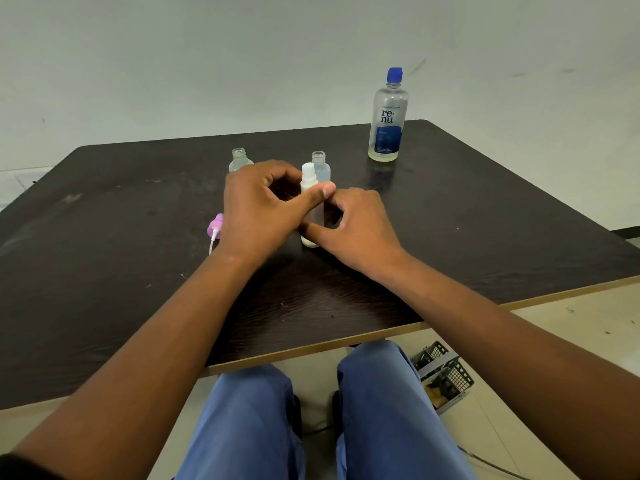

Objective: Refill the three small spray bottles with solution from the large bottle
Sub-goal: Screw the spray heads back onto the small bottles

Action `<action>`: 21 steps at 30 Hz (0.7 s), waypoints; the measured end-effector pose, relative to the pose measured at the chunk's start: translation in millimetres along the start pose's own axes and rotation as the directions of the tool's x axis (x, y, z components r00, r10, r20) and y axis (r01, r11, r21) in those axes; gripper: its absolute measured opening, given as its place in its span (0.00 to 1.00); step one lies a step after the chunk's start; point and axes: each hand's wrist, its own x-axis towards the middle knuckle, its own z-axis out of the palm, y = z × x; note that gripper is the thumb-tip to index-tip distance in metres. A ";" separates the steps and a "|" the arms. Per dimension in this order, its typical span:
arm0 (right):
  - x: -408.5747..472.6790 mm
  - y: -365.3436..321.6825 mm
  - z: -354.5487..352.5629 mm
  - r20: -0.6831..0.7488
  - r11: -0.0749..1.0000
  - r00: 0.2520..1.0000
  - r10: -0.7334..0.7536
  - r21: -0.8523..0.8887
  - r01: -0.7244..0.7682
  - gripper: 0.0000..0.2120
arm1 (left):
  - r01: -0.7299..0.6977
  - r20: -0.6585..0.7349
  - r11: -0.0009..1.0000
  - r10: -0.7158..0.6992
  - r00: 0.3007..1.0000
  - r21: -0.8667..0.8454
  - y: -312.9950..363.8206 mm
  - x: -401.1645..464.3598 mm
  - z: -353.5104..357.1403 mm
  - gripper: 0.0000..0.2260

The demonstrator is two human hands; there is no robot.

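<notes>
On the dark brown wood-grain table (485, 209), whose pale front edge runs above the person's blue-trousered knees (381, 403), the task's objects stand as follows, largest first: the tall clear plastic bottle with blue label and blue flip cap (388, 116) stands upright near the far right corner, cap on, well apart from both hands; the left hand (263, 209) has its thumb laid across the upper body of the small white-capped spray bottle (311, 206) and its fingers curled at the far side, gripping it; the right hand (360, 223) holds the same bottle lower down, thumb at its base and fingers bent round its right side; this bottle stands upright at table centre; just behind it, the small translucent uncapped bottle (320, 166) stands open-necked; farther left, the small clear uncapped bottle (239, 159) shows above the left knuckles; the pink spray pump head with white dip tube (215, 227) lies just beside the left wrist; a grey mesh basket (446, 375) rests on the floor.
</notes>
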 end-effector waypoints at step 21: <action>2.1 6.0 1.1 0.000 0.998 1.000 -0.007 0.061 0.007 0.16 | 0.087 0.158 0.983 -0.061 0.986 -0.164 -7.1 0.9 2.9 0.07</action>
